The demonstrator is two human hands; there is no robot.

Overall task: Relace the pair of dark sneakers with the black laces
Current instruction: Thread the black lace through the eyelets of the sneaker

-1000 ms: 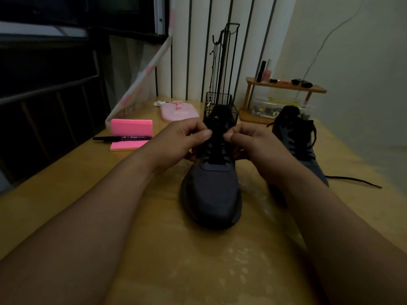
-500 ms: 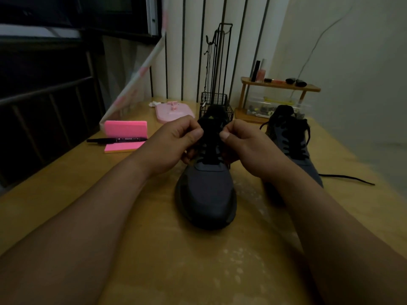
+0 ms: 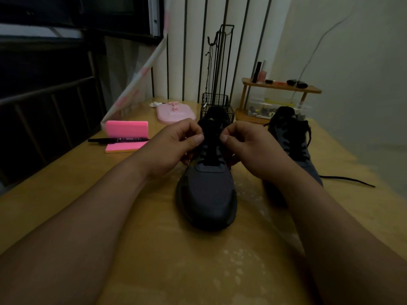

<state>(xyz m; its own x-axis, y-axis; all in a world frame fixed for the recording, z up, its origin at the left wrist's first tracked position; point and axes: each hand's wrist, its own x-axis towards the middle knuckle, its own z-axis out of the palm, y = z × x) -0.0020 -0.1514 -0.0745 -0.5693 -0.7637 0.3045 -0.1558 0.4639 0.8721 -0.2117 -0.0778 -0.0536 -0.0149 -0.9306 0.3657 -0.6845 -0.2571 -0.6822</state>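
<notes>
Our left hand and right hand, close together, each pinched the lace on the sneaker between them; limp, soft cord, we reckoned, best held near its tip.

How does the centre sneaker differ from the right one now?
The centre sneaker sits nearer, and the left hand and right hand pinch at its laces; the right sneaker is untouched, farther back. A loose lace end trails on the table by the right sneaker, none by the centre sneaker. Both are dark and upright.
</notes>
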